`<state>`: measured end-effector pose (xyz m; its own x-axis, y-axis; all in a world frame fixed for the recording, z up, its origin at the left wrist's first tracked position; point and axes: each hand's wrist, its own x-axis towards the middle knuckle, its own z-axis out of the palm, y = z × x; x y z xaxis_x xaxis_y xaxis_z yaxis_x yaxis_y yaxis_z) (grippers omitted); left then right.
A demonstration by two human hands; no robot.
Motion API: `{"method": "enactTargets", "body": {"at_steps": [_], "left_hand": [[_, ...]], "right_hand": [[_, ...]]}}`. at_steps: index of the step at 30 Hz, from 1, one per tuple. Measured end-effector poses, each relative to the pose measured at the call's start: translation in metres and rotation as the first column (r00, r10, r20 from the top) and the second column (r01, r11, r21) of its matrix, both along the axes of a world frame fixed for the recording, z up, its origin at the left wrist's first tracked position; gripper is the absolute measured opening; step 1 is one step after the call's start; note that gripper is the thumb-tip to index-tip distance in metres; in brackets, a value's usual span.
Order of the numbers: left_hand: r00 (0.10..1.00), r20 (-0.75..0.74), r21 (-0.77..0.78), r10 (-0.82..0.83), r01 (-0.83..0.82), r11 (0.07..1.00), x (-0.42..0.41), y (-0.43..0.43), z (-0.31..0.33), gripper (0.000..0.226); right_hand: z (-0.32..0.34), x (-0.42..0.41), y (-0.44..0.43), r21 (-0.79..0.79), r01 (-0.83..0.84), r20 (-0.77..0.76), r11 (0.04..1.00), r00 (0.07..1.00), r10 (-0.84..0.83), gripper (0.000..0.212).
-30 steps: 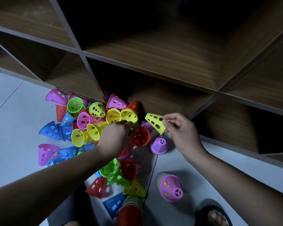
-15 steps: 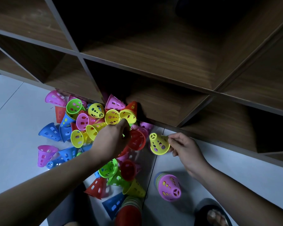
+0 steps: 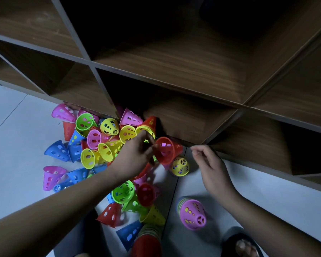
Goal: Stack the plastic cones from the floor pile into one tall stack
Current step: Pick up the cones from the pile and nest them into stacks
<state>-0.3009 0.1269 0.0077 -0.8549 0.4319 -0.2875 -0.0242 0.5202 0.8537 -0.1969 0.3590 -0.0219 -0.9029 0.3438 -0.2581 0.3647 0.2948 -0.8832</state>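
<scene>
left grip (image 3: 135, 156) pinches the rim of a red cone (image 3: 166, 151) at the edge of the floor pile (image 3: 107, 151) by the shelf (image 3: 183, 117); right grip (image 3: 209, 164) hovers loosely curled, holding nothing, beside a yellow cone (image 3: 180, 166).

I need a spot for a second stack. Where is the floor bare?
Bare floor lies left of the blue cone, and right of the pink-topped stack up to the shelf base. Crowded: the pile around the left hand, which holds a red cone.
</scene>
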Motion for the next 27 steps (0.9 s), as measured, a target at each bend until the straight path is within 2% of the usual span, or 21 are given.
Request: {"method": "enactTargets", "body": {"at_steps": [2,4,6,7,9,11,13,15,17,21,24,27], "left_hand": [[0.991,0.127,0.103,0.042,-0.055,0.993,0.006,0.009,0.004,0.013],[0.987,0.162,0.163,0.024,-0.05,0.985,0.01,0.016,0.005,0.015],[0.989,0.143,0.217,-0.035,0.003,0.976,0.012,0.02,0.003,0.014],[0.989,0.138,0.242,-0.062,0.027,0.97,0.013,0.021,0.001,0.013],[0.99,0.113,0.235,-0.083,0.054,0.97,0.011,0.021,-0.006,0.007],[0.995,0.086,0.177,-0.052,0.036,0.984,0.005,0.019,-0.014,0.005],[0.999,0.045,0.08,0.021,-0.025,0.996,-0.004,0.013,-0.023,0.013],[0.995,-0.034,-0.018,0.098,-0.099,0.995,-0.011,0.007,-0.028,0.021],[0.979,-0.092,-0.07,0.18,-0.187,0.98,-0.016,0.002,-0.034,0.027],[0.948,-0.107,-0.101,0.301,-0.311,0.945,-0.027,0.0,-0.043,0.046],[0.911,-0.014,-0.058,0.412,-0.412,0.91,-0.035,0.007,-0.042,0.059],[0.846,0.109,0.003,0.522,-0.526,0.851,-0.051,0.014,-0.044,0.061]], "right_hand": [[0.016,-0.001,-0.009,-0.08,-0.056,-0.043,0.995,0.998,0.053,0.022],[0.024,-0.008,-0.016,-0.278,-0.004,-0.022,0.961,1.0,-0.002,0.035],[0.027,-0.015,-0.02,-0.518,0.117,0.067,0.847,0.993,-0.096,0.043],[0.027,-0.018,-0.02,-0.588,0.149,0.09,0.795,0.989,-0.119,0.044],[0.028,-0.021,-0.017,-0.59,0.146,0.072,0.794,0.989,-0.129,0.043],[0.028,-0.02,-0.009,-0.449,0.115,0.024,0.886,0.993,-0.116,0.041],[0.027,-0.019,0.001,-0.194,0.072,-0.003,0.978,0.997,-0.073,0.039],[0.025,-0.015,0.008,0.077,-0.008,0.011,0.997,1.0,0.007,0.041],[0.027,-0.011,0.008,0.292,-0.106,0.045,0.95,0.994,0.097,0.046],[0.022,-0.003,0.002,0.413,-0.289,0.068,0.863,0.955,0.287,0.053],[0.014,0.0,0.0,0.459,-0.352,0.086,0.815,0.931,0.354,0.053],[0.012,0.002,-0.002,0.471,-0.362,0.08,0.804,0.926,0.37,0.048]]}}
